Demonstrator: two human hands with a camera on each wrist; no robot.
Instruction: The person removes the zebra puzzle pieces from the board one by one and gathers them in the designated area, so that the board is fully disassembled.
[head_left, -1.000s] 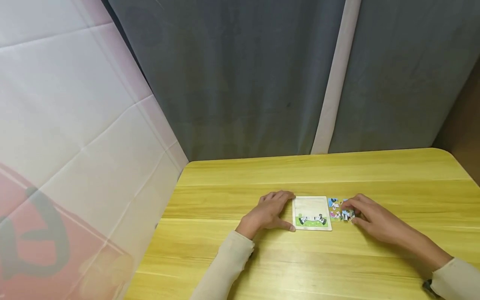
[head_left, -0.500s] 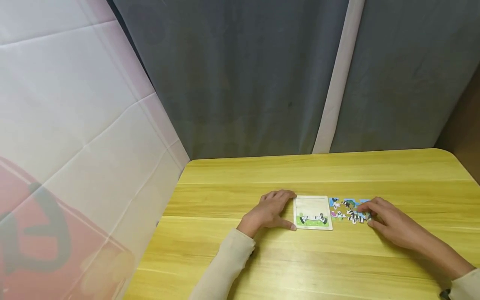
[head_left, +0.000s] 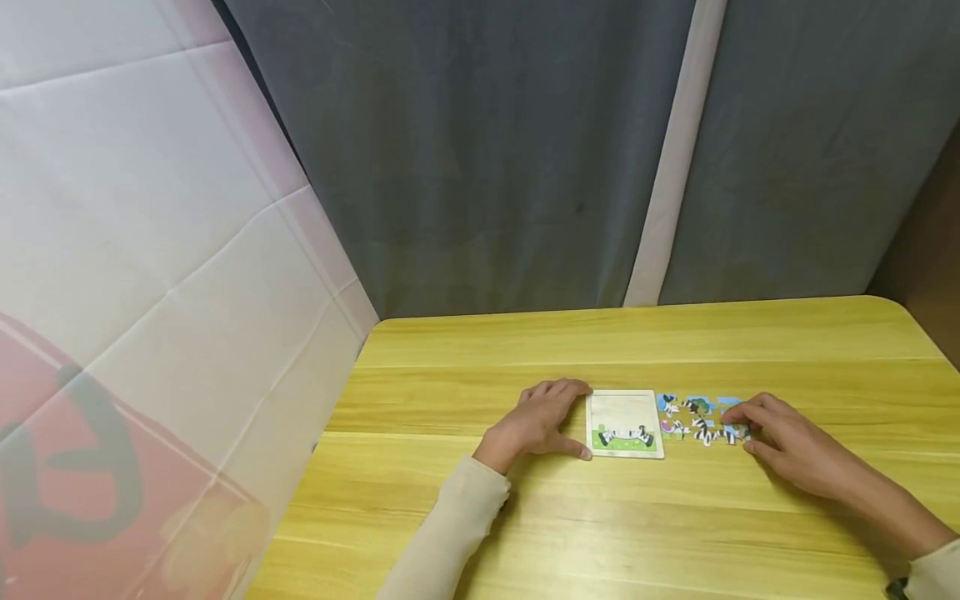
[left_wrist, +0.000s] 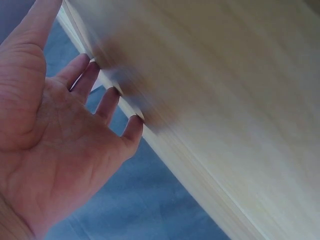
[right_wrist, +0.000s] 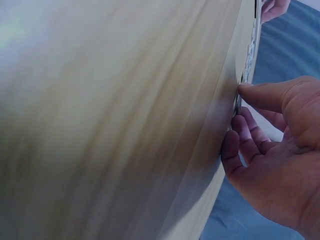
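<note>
A small white puzzle board point(head_left: 625, 414) lies on the yellow wooden table point(head_left: 600, 350), with zebra-and-grass pieces filling its near row. My left hand point(head_left: 566, 417) rests flat on the table, its straight fingers and thumb against the board's left edge. The left wrist view shows that hand point(left_wrist: 65, 140) spread open, fingertips on the wood. Loose puzzle pieces point(head_left: 697, 419) lie scattered just right of the board. My right hand point(head_left: 742, 429) has its fingertips on the rightmost pieces. In the right wrist view, its thumb and fingers point(right_wrist: 250, 95) press down at the pieces on the table.
A grey curtain point(head_left: 480, 167) with a pale strip hangs behind the table. A white and pink sheet point(head_left: 150, 292) covers the left side. The table's left edge runs close to my left sleeve point(head_left: 450, 533), and its far right corner is rounded.
My right hand has slid to the right, dragging loose pieces with it and spreading them out into a wider patch. The left hand and board have stayed put.
</note>
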